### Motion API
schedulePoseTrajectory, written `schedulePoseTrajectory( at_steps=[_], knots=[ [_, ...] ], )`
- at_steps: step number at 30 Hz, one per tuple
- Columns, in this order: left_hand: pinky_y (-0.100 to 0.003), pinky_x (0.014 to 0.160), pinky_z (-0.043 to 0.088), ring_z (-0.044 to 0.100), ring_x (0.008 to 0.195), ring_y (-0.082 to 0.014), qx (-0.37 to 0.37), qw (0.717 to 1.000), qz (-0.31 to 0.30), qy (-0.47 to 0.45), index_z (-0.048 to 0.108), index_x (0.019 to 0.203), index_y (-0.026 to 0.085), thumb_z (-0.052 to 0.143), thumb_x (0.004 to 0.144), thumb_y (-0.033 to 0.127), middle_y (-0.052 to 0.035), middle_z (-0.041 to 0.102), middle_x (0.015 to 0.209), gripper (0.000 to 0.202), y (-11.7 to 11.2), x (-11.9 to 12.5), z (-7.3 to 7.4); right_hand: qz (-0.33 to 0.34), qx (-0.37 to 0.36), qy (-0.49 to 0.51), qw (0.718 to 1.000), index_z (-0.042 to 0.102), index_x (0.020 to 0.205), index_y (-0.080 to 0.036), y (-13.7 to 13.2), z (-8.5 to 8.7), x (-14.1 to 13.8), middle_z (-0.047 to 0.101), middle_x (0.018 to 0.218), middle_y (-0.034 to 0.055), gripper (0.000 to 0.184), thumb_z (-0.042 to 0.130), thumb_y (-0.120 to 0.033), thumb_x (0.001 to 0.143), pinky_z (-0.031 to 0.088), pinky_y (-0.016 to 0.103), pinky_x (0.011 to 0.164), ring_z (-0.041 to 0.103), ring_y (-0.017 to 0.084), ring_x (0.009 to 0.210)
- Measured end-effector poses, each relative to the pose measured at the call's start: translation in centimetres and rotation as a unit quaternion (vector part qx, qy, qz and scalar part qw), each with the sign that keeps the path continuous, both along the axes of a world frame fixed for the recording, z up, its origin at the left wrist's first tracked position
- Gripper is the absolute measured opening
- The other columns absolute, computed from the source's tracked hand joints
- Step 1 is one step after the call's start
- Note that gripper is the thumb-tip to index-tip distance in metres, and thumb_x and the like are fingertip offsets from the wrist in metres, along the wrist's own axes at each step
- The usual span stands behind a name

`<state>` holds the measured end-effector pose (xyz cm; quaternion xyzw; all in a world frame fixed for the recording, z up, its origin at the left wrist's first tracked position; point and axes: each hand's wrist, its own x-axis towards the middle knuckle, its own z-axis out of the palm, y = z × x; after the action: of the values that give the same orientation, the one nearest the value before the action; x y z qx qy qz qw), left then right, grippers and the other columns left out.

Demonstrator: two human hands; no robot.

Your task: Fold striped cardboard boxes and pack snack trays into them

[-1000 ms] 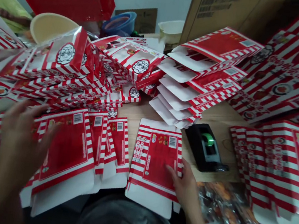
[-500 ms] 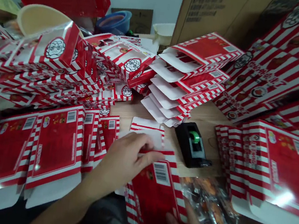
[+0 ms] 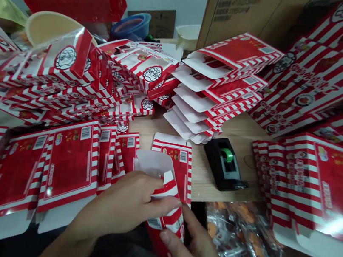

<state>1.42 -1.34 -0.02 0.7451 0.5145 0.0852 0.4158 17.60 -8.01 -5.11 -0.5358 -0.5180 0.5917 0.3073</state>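
1. Head view, only one. My left hand is closed, fingers pinched on the striped carton, at the white flap end.
2. My right hand is closed on the same carton too, fingers wrapped on its lower side. Carton is held up between both hands, tilted, left of the tape dispenser and nearer me. Its lower end drops below the wooden table edge, partly hidden by my right hand.
3. White flap sticks up from the carton, bent, not lying flat.
4. Left of the dispenser: fanned flat cartons, my left wrist just over them. Right of it: stacked cartons. Just below it: clear bag of snacks, near my right hand.
5. Risks: pinching too hard could crease the thin card or tear the flap. A loose grip could let the carton spring open or slip off the edge. A wide elbow or carton corner could knock the fanned cartons, and the leaning stack behind could slide.
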Motion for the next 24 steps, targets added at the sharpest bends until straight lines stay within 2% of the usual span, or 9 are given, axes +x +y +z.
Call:
schedulePoseTrajectory(
  at_steps=[4,6,7,10,12,14,18,22,24],
  knots=[
    [-0.022,0.054,0.04,0.054,0.06,-0.0104,0.1,0.991,0.046,-0.074,0.056,0.07,0.02,0.045,0.091,0.036,0.0042,0.057,0.064,0.029,-0.8,1.1,-1.1,-0.022,-0.027,0.04,0.999,0.07,0.094,-0.023,0.7,-0.5,1.1,0.074,0.09,0.004,0.024,0.062,-0.038,0.077,0.055,0.033,0.076,0.069,0.023,0.082],
    [-0.029,0.081,0.047,0.059,0.093,-0.0162,0.226,0.954,0.141,-0.139,0.059,0.094,0.024,0.051,0.089,0.031,-0.0009,0.064,0.096,0.012,-1.4,1.5,-2.4,-0.072,-0.036,0.061,0.995,0.071,0.092,-0.024,0.7,-0.5,2.2,0.074,0.088,0.0045,0.024,0.067,-0.038,0.073,0.056,0.033,0.072,0.069,0.024,0.079],
    [-0.035,0.094,0.043,0.052,0.114,-0.0203,0.261,0.931,0.187,-0.174,0.054,0.112,0.027,0.056,0.087,0.03,-0.0037,0.058,0.119,0.025,-1.7,1.7,-3.1,-0.11,-0.039,0.086,0.989,0.071,0.092,-0.023,0.7,-0.5,2.7,0.074,0.087,0.0057,0.026,0.069,-0.039,0.071,0.057,0.034,0.071,0.07,0.025,0.079],
    [-0.044,0.109,0.033,0.026,0.138,-0.0264,0.126,0.928,0.189,-0.295,0.017,0.143,0.034,0.065,0.08,0.039,-0.0057,0.027,0.151,0.08,-2.8,1.5,-4.8,-0.26,-0.054,0.177,0.948,0.071,0.093,-0.022,0.5,-0.7,3.4,0.074,0.091,0.0101,0.035,0.072,-0.045,0.067,0.058,0.037,0.068,0.07,0.028,0.079],
    [-0.043,0.109,0.034,0.027,0.138,-0.0265,-0.028,0.925,0.135,-0.354,0.009,0.146,0.034,0.064,0.078,0.044,-0.0048,0.026,0.152,0.088,-3.4,1.3,-5.4,-0.327,-0.056,0.204,0.921,0.07,0.095,-0.022,0.4,-1.1,3.3,0.073,0.092,0.0103,0.037,0.073,-0.045,0.066,0.058,0.038,0.068,0.07,0.028,0.079],
    [-0.044,0.11,0.034,0.03,0.136,-0.0263,-0.101,0.917,0.133,-0.362,0.01,0.146,0.035,0.062,0.08,0.043,-0.0028,0.031,0.15,0.084,-3.7,1.0,-5.6,-0.352,-0.044,0.177,0.918,0.07,0.094,-0.022,0.5,-1.9,2.9,0.073,0.091,0.0091,0.038,0.074,-0.045,0.064,0.058,0.039,0.069,0.069,0.028,0.08],
    [-0.046,0.101,0.045,0.046,0.127,-0.0256,-0.133,0.924,0.18,-0.31,0.002,0.145,0.038,0.049,0.09,0.036,-0.0023,0.04,0.145,0.073,-3.8,0.2,-5.9,-0.359,0.027,0.05,0.932,0.064,0.111,-0.022,0.6,-3.4,2.3,0.071,0.103,0.0087,0.049,0.072,-0.043,0.068,0.056,0.039,0.077,0.067,0.027,0.09],
    [-0.045,0.095,0.05,0.053,0.12,-0.0269,-0.097,0.956,0.133,-0.242,0.01,0.145,0.037,0.048,0.09,0.031,-0.003,0.047,0.14,0.067,-4.3,-1.7,-6.7,-0.373,0.138,-0.016,0.917,0.032,0.141,-0.029,0.9,-3.9,2.3,0.052,0.134,0.0078,0.071,0.063,-0.039,0.078,0.05,0.038,0.089,0.057,0.025,0.114],
    [-0.042,0.089,0.054,0.057,0.115,-0.0278,-0.082,0.97,0.105,-0.206,0.017,0.145,0.036,0.054,0.087,0.029,-0.0049,0.052,0.135,0.069,-4.5,-2.6,-7.1,-0.374,0.17,-0.045,0.91,0.046,0.133,-0.026,1.2,-3.9,2.5,0.055,0.132,0.0079,0.055,0.059,-0.041,0.081,0.05,0.036,0.086,0.057,0.025,0.112]
  ],
)
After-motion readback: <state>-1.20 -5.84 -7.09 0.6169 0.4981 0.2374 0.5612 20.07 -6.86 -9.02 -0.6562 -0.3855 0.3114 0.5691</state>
